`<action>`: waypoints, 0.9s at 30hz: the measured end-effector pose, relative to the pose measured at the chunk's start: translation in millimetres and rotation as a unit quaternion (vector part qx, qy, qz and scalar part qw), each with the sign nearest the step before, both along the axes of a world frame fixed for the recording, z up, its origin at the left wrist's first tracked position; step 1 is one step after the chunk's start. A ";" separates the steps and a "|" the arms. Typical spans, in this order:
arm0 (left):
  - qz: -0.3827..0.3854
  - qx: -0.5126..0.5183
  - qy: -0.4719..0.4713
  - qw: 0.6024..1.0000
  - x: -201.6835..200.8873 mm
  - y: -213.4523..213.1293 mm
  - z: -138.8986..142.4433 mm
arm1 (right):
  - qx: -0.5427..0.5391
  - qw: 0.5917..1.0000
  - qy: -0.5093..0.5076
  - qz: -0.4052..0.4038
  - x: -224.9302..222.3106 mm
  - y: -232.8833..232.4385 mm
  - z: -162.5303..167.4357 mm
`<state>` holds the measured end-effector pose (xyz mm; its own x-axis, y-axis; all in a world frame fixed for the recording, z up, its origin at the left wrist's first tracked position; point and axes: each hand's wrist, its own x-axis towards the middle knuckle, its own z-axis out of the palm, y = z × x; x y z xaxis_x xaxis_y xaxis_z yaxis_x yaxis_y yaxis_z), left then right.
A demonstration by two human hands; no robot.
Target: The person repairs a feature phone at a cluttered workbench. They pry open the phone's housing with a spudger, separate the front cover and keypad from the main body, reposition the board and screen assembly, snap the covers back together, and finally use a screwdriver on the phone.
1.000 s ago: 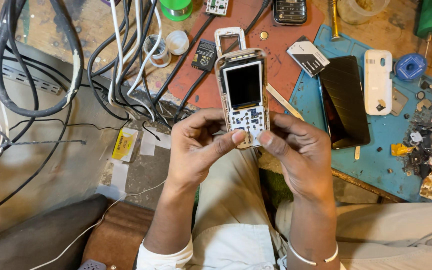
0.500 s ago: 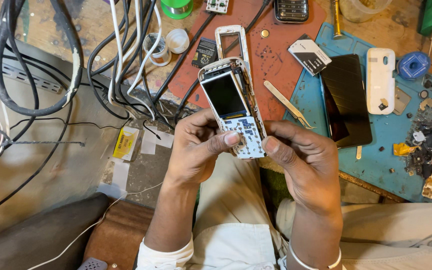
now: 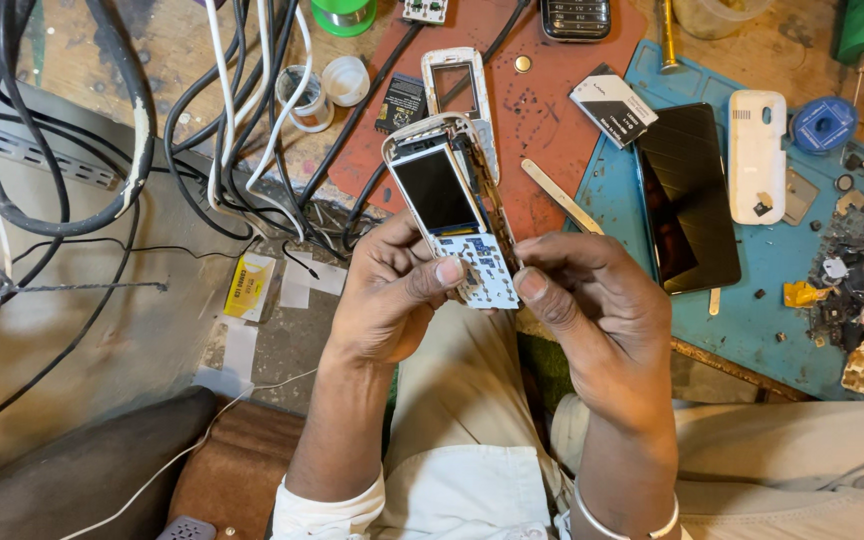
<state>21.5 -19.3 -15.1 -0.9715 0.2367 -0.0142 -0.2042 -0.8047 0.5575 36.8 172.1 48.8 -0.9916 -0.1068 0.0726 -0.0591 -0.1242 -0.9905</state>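
White-keyed opened phone is gripped by left hand fingers; right hand fingers pinch its lower edge.

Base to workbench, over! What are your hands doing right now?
Left hand and right hand both gripping opened phone, screen up. Nothing between them. Black smartphone lies on blue mat beside.
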 end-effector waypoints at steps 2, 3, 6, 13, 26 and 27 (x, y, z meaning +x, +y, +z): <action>0.015 -0.025 -0.004 1.000 -0.6 0.6 -0.3 | 0.019 1.000 -0.008 -0.005 -0.4 0.2 0.5; 0.022 -0.038 -0.006 0.999 -0.8 0.1 0.0 | 0.028 1.000 -0.005 -0.007 -0.7 -0.6 1.5; 0.043 -0.064 0.007 0.997 -0.8 -0.2 0.8 | 0.063 0.997 -0.020 -0.029 0.3 -4.2 7.1; 0.063 -0.145 0.069 0.985 -1.1 -0.1 4.3 | 0.043 0.998 0.021 -0.041 -1.2 -12.9 11.2; 0.010 -0.244 0.112 0.963 2.3 -0.3 9.5 | 0.134 0.987 -0.011 -0.087 -0.8 4.6 4.9; 0.005 -0.227 0.104 0.968 2.1 0.4 7.4 | 0.116 0.989 -0.002 -0.096 0.5 1.5 5.3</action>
